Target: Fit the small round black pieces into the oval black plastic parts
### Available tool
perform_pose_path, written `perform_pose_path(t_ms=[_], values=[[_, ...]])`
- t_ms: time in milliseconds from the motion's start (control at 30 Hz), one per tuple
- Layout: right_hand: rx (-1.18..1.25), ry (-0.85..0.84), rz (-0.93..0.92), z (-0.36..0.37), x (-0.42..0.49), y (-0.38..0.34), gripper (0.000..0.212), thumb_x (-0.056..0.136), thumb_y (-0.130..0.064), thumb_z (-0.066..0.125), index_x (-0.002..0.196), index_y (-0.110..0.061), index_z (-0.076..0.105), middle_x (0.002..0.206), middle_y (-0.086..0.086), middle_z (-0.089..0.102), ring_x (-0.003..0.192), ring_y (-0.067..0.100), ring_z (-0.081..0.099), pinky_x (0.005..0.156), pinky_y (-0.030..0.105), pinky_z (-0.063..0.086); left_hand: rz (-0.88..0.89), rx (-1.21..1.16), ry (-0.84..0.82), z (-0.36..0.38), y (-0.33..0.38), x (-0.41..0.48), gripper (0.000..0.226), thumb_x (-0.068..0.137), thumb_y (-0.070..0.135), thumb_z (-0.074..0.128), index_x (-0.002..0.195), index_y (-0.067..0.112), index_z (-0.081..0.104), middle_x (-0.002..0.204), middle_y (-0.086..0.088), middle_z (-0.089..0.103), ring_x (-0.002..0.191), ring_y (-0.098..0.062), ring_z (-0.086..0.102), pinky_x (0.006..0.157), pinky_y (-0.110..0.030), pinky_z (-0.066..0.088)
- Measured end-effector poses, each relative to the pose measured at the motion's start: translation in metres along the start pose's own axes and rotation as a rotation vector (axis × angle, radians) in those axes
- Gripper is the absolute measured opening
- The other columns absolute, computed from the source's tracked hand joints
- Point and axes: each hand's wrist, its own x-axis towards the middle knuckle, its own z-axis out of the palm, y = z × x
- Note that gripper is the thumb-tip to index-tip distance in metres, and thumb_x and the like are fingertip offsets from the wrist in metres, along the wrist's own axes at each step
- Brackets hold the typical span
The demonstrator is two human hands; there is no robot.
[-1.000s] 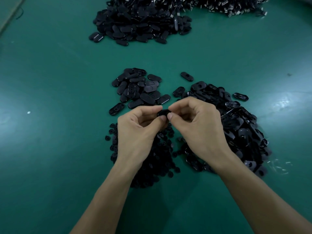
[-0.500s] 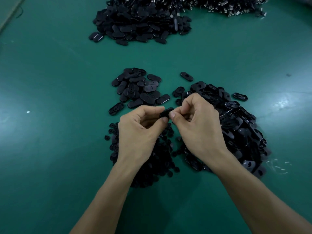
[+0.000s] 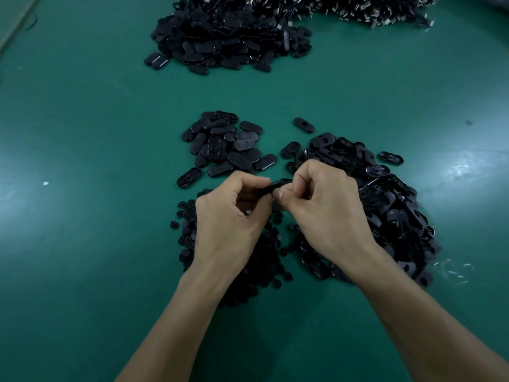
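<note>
1. You held one oval (image 3: pixel 271 186) up off the table (image 3: pixel 82 133), between your two hands and above the near heaps. Your left hand (image 3: pixel 231 216) pinched its left end with curled fingers and thumb. Your right hand (image 3: pixel 325 213), clenched too, gripped the right end with the thumb tip against it.
2. That two-ended grip looked meant to steady the oval while a round piece was pressed home. Your fingertips hid the piece, so I cannot tell whether it was seated.
3. The rounds (image 3: pixel 187 230) lay heaped under your left hand and wrist, and the right heap (image 3: pixel 399 205) of bare ovals lay under and beyond your right hand. Each stock seemed placed beside the hand that would pick from it.
4. A small pile (image 3: pixel 228 144) of ovals sat just beyond your left hand. It was probably the finished ones, kept within a short drop.
5. Nothing was boxed. No tray or bin showed, and every lot lay loose on the green table.
6. A far heap (image 3: pixel 228 37) of dark parts and a far-right heap (image 3: pixel 371 6) with pale metal bits lay well apart from your work.
7. A lone oval (image 3: pixel 303 125) lay between the small pile and the right heap.
</note>
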Motion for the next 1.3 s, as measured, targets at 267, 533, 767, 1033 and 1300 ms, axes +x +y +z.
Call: perform_pose_path(t_ms=[267,533,767,1033,1300], values=[[-0.095,-0.166,-0.098,-0.006,0.000,-0.005,0.032,0.094,-0.005,0.062,0.076,-0.029,0.052,0.076,-0.004,0.069,0.074,0.011,0.066,0.064,0.027,0.053,0.089,0.146,-0.010,-0.003,-0.004,0.002,0.020,0.086,0.012,0.077,0.094,0.028,0.069,0.093,0.025,0.069,0.075,0.004,0.068,0.068,-0.007,0.050],[-0.098,-0.161,-0.167,-0.014,0.013,0.009,0.014,0.091,-0.018,0.074,0.097,-0.030,0.068,0.089,-0.017,0.068,0.087,-0.005,0.062,0.074,0.006,0.044,-0.009,-0.024,-0.083,-0.004,-0.003,0.004,0.036,0.087,0.008,0.078,0.093,0.041,0.064,0.089,0.018,0.073,0.079,-0.003,0.070,0.072,-0.014,0.053],[0.058,-0.256,-0.140,-0.020,0.020,0.019,0.008,0.090,-0.020,0.076,0.093,-0.027,0.077,0.080,-0.019,0.074,0.076,-0.002,0.069,0.070,0.011,0.049,-0.134,-0.264,-0.140,-0.008,-0.006,0.008,0.028,0.084,0.007,0.081,0.094,0.032,0.072,0.091,0.000,0.077,0.083,-0.016,0.074,0.075,-0.023,0.057],[0.071,-0.237,-0.150,-0.022,0.019,0.021,0.009,0.088,-0.021,0.078,0.095,-0.026,0.078,0.081,-0.017,0.075,0.077,0.000,0.071,0.070,0.013,0.053,-0.222,-0.372,-0.175,-0.009,-0.006,0.010,0.030,0.086,0.000,0.076,0.092,0.029,0.077,0.088,-0.004,0.078,0.078,-0.016,0.075,0.073,-0.022,0.059],[-0.167,-0.040,-0.402,-0.007,0.008,0.020,0.020,0.088,-0.018,0.078,0.108,-0.020,0.079,0.096,-0.006,0.065,0.095,0.009,0.060,0.082,0.021,0.049,-0.294,-0.403,-0.071,-0.007,-0.002,0.008,0.021,0.086,-0.003,0.075,0.094,0.016,0.074,0.081,-0.008,0.077,0.069,-0.017,0.074,0.069,-0.023,0.060]])
